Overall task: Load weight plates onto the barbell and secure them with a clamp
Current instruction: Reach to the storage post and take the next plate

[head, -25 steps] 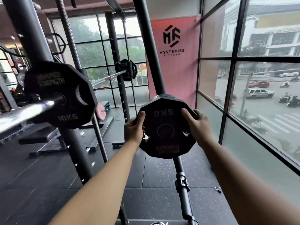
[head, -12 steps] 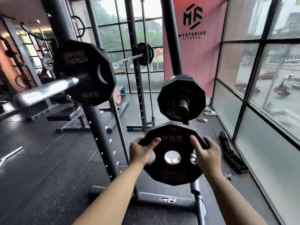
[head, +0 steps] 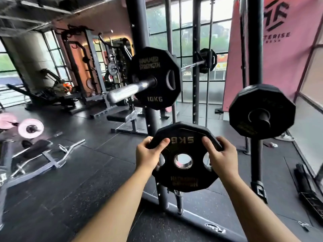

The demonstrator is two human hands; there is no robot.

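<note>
A black 5 kg plate (head: 184, 179) with a steel-lined centre hole is held in front of me, its lettering upside down. My left hand (head: 148, 155) grips its upper left rim and my right hand (head: 222, 158) grips its upper right rim. Above and to the left, the barbell's bare steel sleeve (head: 130, 89) points toward me, carrying a black 10 kg plate (head: 155, 77). No clamp sits on the sleeve. The bar's far end holds another black plate (head: 208, 60).
Rack uprights (head: 138, 25) stand behind the barbell. A black plate (head: 262, 111) hangs on a storage peg at the right upright. Pink plates (head: 30, 128) and a trap bar (head: 45, 156) lie on the floor at left. A bench (head: 122, 117) sits inside the rack.
The plate came off the storage peg and toward me in both hands. My view swung left, so the barbell sleeve and 10 kg plate now sit near the centre.
</note>
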